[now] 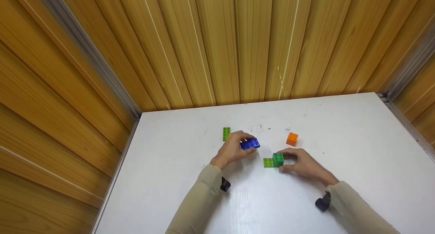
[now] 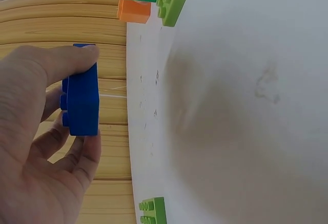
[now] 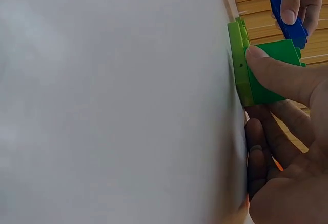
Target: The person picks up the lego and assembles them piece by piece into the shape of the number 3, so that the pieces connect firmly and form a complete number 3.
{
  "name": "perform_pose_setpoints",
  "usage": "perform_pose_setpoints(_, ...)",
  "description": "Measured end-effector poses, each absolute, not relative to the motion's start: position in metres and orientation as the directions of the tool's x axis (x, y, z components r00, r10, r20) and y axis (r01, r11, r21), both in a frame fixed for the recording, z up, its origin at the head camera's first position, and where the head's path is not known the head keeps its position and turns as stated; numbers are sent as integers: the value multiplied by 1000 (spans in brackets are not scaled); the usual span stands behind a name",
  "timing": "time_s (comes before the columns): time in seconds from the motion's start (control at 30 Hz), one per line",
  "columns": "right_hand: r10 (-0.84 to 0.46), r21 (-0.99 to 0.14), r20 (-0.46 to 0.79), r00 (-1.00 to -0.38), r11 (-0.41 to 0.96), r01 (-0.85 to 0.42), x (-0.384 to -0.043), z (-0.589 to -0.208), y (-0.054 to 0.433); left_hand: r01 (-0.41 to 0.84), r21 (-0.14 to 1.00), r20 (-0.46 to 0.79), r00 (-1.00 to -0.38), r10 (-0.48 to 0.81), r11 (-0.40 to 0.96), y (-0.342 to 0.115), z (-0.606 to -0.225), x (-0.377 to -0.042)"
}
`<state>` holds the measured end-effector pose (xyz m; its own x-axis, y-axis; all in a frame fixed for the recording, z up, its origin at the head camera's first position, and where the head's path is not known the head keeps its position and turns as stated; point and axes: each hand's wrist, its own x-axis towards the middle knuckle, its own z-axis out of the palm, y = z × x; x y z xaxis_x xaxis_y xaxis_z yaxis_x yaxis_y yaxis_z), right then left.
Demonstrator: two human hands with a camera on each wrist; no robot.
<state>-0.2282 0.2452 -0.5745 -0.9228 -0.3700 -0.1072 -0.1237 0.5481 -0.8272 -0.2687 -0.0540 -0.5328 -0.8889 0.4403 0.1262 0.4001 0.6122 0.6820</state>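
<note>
My left hand (image 1: 234,147) pinches a blue building brick (image 1: 250,143) between thumb and fingers, and the left wrist view shows that brick (image 2: 83,96) held off the table. To its right, my right hand (image 1: 302,162) grips a dark green brick (image 1: 278,159) with thumb and fingers on opposite sides. This green brick (image 3: 271,70) sits on one end of a flat light green brick (image 3: 239,55), whose studs stay bare at the other end. That flat light green brick (image 1: 268,162) rests on the table, pointing toward the left hand.
Behind the left hand lies a second light green brick (image 1: 226,133), partly covered by the fingers. An orange brick (image 1: 292,139) stands beyond the right hand. The white table (image 1: 163,179) meets wood-patterned walls (image 1: 217,57) at its back and left. Small dark marks dot the tabletop.
</note>
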Motion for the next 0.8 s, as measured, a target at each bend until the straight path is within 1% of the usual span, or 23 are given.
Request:
perform_pose_setpoints(0.33, -345, -853, -54, -937, 503, -136, -222, -578, 248, 445, 673, 179, -873, 454, 591, -51, -525, -264)
perform_pose_setpoints(0.6, -331, -833, -74, -941, 538, -124, -222, -579, 248, 444, 673, 139, -861, 489, 591, -47, -518, -260)
perform_pose_setpoints(0.8, -345, -830, -60, -937, 538, -145, -222, -579, 250, 482, 673, 152, -832, 533, 561, -41, -511, -259)
